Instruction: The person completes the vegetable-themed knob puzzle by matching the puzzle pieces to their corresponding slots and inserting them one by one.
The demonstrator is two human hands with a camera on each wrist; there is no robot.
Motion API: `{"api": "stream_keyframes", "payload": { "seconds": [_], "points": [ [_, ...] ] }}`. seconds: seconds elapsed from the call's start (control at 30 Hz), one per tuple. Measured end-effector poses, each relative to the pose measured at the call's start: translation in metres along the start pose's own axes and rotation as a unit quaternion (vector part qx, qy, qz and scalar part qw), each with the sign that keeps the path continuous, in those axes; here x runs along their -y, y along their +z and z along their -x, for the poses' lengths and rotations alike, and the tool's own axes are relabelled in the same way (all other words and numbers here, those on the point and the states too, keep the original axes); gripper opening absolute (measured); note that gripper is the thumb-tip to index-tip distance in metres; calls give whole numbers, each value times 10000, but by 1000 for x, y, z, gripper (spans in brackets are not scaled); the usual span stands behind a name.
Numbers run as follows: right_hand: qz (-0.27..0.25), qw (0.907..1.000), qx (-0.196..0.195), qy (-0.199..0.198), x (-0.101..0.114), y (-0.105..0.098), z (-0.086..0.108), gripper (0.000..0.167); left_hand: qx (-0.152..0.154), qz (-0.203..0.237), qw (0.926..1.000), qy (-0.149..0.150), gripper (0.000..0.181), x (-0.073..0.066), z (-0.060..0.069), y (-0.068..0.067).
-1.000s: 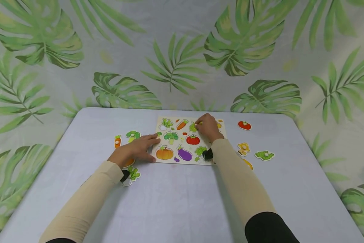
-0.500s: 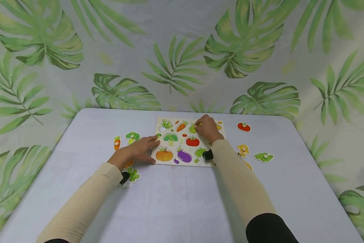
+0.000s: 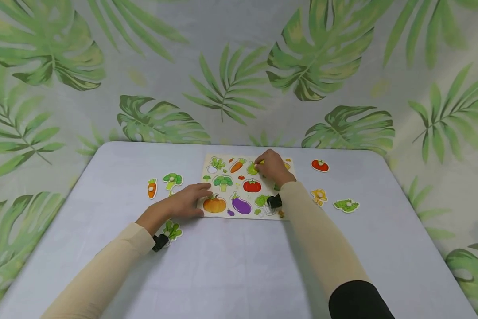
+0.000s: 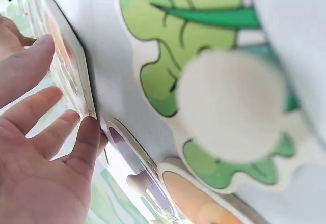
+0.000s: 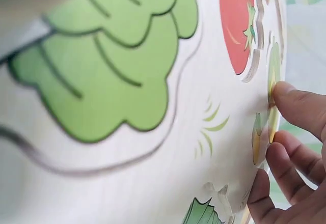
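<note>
Puzzle board (image 3: 227, 196), left hand (image 3: 188, 201) spread against its edge, right hand (image 3: 273, 167) pinching yellow-green piece (image 5: 274, 71)

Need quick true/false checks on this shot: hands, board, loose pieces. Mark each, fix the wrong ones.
1. The left hand is at the left edge of the puzzle board. True.
2. The right hand rests flat on the tabletop. False: its thumb and finger pinch a green-and-yellow piece at the far part of the board.
3. The loose tomato piece lies left of the board. False: it lies to the right.
4. The carrot piece and broccoli piece lie apart, left of the board. True.
5. On the board, the eggplant picture is left of the pumpkin picture. False: it is to the right.
</note>
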State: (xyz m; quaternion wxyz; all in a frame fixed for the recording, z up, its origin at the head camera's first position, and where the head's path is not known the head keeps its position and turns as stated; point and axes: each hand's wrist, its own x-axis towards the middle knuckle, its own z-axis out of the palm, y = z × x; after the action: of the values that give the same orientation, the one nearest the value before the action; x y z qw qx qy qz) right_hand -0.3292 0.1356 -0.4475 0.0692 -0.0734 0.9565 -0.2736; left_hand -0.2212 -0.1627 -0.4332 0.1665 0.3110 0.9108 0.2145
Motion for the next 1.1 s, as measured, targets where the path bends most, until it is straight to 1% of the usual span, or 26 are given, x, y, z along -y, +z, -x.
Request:
{"api": "stream_keyframes", "payload": {
  "seconds": [0.13,0.27,0.3,0.47,0.67,0.8,0.9,1.0,1.1],
  "points": [
    [-75,9998,154,-113,3,-3,2,20,-47,13,9998,-168,59,-1,5,3],
    [9,9997,223,-116,6,-5,4,19,-111,-97,9997,-169,64,1,10,5],
    [43,9997,216,-110,6,-5,5,19,-130,-159,9997,-129,66,1,11,6],
    [5,9996,284,19,5,-4,8,20,-124,-309,9994,-130,65,2,11,8],
    [9,9998,206,-31,7,-3,10,19,-176,-426,9989,-119,62,-2,12,7],
    [115,9994,325,-86,6,-5,9,23,-173,-462,9986,-198,66,-2,12,6],
    [167,9983,497,-252,2,-10,10,31,-102,-496,9983,-273,72,-2,11,6],
    [55,9969,628,-462,-5,-21,13,38,27,-500,9978,-426,79,-2,9,5],
    [-112,9972,514,-528,-16,-35,17,39,94,-502,9974,-507,79,0,10,4]
  ]
}}
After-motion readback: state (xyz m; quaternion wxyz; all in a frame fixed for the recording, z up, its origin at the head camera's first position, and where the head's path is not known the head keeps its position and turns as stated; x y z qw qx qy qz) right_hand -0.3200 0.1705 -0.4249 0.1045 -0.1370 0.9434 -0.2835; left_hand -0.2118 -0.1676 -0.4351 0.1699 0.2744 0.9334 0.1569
